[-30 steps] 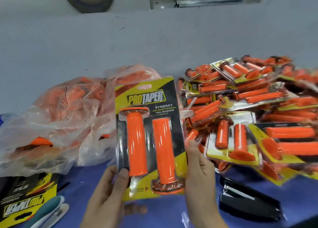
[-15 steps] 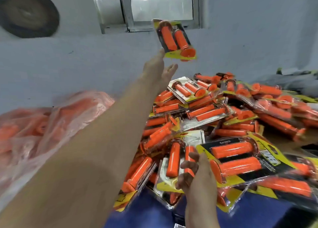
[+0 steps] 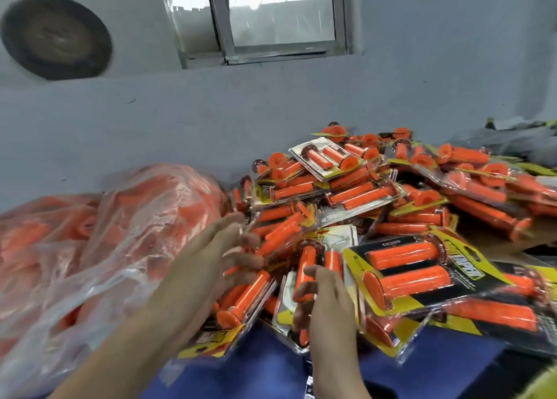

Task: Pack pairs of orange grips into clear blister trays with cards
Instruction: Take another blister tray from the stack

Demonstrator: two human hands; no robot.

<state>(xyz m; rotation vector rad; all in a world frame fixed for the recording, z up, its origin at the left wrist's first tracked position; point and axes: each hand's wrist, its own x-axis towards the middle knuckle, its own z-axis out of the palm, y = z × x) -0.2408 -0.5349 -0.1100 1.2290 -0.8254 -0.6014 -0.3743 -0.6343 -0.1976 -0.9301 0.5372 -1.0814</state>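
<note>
A big heap of finished blister packs [image 3: 388, 187], each holding two orange grips on a yellow and black card, fills the right half of the table. My left hand [image 3: 217, 257] hovers with fingers spread and blurred at the heap's left edge, holding nothing. My right hand [image 3: 328, 296] curls its fingers round the near end of one blister pack [image 3: 310, 263] lying at the front of the heap. A large clear plastic bag of loose orange grips [image 3: 105, 235] bulges at the left, beside my left forearm.
The table has a blue top [image 3: 407, 374], bare only at the front edge. A grey wall [image 3: 180, 121] rises right behind the heap, with a window [image 3: 280, 15] and a dark round disc [image 3: 57, 36] on it. Grey bags [image 3: 512, 139] lie at the far right.
The pack that left my left hand in the air is gone into the heap. My left hand has drawn back down to the heap's left edge. My right hand stays on its pack.
</note>
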